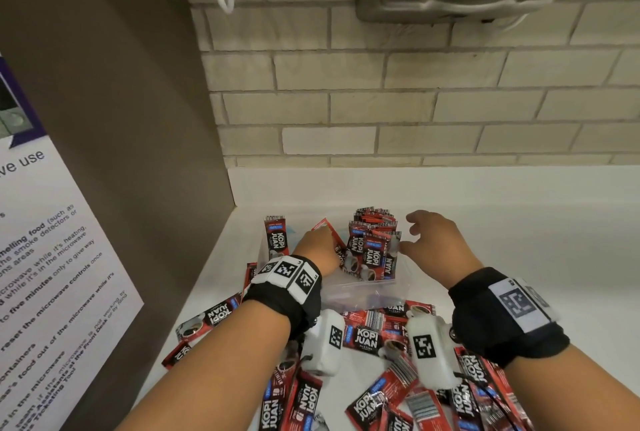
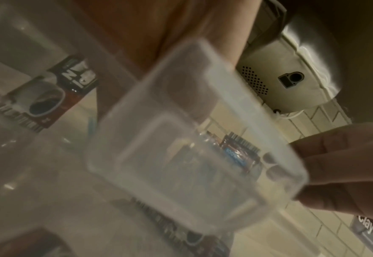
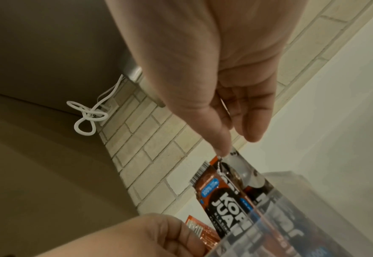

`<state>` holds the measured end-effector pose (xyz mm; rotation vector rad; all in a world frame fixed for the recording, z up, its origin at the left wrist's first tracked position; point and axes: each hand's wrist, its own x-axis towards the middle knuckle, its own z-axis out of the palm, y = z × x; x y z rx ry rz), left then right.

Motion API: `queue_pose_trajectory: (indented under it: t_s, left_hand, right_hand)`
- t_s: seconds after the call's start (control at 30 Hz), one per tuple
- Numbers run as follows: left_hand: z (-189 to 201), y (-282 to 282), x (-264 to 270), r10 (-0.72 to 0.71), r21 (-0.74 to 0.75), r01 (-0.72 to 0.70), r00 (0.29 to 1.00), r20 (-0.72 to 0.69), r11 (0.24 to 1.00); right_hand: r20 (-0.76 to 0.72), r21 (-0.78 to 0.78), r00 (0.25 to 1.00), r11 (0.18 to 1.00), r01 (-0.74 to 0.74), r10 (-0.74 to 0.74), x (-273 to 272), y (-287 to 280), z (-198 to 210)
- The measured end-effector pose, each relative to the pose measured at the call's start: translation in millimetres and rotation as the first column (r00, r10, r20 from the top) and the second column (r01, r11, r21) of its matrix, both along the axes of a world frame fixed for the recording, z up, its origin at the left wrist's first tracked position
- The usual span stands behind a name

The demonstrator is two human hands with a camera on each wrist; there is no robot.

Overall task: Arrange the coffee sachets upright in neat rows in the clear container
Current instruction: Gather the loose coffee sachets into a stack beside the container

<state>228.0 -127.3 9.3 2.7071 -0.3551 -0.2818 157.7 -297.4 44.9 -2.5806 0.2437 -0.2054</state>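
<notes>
We see our left hand down inside the clear container, its fingers curled around one red coffee sachet that leans over. Just right of that hand, a bunch of standing sachets sits upright in the container. Our right hand has loose, spread fingers, and its thumb touches the top of that bunch. Near our wrists, more loose sachets lie flat on the white counter.

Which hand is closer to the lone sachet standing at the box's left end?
Left. The left hand is just right of that lone sachet, holding another sachet; the right hand is beyond the upright stack.
</notes>
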Motion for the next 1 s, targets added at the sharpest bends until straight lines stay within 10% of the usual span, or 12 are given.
queue_pose_trajectory:
  t_s: [0.2,0.77,1.0]
  left_hand:
    - [4.3,6.8,-1.0,-0.028,0.115,0.032,0.999,-0.037,0.993]
    - [6.6,6.7,-0.6,-0.060,-0.352,0.038,0.997,-0.052,0.935]
    - [14.1,5.9,-6.0,-0.089,-0.254,0.045,0.982,-0.167,0.966]
  right_hand:
    - [0.017,0.012,1.000,1.000,-0.022,0.022,-5.9,-0.4,0.5]
    - [0.087,0.094,0.996,0.995,-0.026,0.018,-14.5,-3.2,1.4]
    - [0.122,0.109,0.992,0.993,-0.053,0.039,-17.5,2.7,5.6]
